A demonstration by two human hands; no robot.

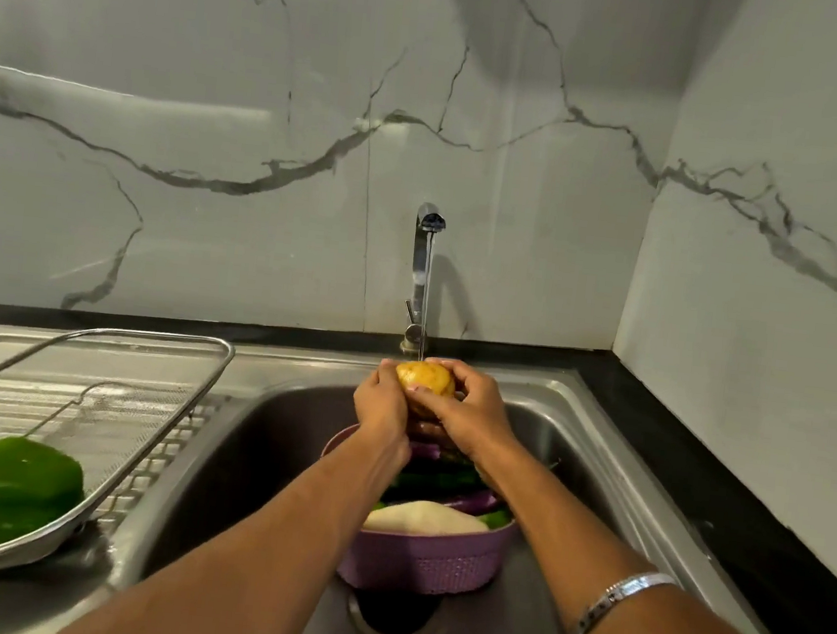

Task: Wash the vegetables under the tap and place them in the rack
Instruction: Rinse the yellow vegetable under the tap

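While water runs from the tap, left hand and right hand clasp a potato, fingers curled around it, above a purple basket; green pepper, probably capsicum, lies in the rack.

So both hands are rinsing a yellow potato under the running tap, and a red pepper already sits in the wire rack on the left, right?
Nearly. The head view shows the pepper in the wire rack is green, not red. Both hands, left hand and right hand, do hold the yellow potato under the running tap.
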